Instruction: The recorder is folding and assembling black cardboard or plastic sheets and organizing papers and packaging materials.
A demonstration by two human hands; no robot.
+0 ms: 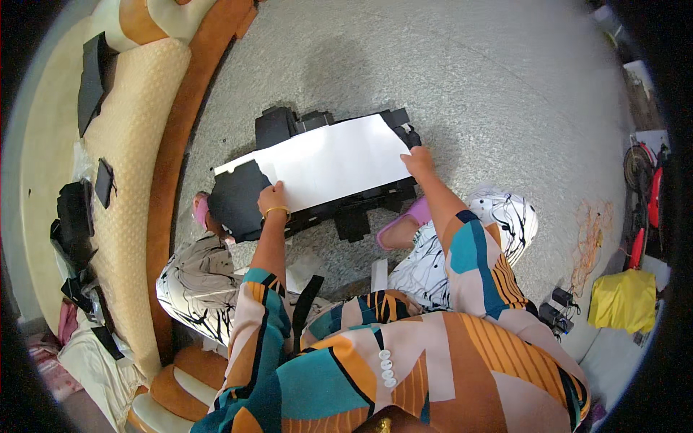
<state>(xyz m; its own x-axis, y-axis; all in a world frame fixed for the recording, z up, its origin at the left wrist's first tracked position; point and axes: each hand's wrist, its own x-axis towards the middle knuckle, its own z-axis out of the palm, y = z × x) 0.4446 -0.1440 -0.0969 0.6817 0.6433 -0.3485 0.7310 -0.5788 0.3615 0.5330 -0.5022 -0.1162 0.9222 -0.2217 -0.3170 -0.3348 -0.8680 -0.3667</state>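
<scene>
On white sheet [325,162]: left hand [273,198], right hand [419,160] pressed flat.

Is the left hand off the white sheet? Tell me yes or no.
No, the left hand presses on the lower edge of the white sheet.

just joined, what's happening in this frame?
A person seated on the floor presses both hands on a large white sheet lying over a pile of black pieces on the grey carpet. The left hand rests on the sheet's near edge beside a black piece; the right hand holds down its right corner. More black pieces lie on the cream sofa at left.
</scene>
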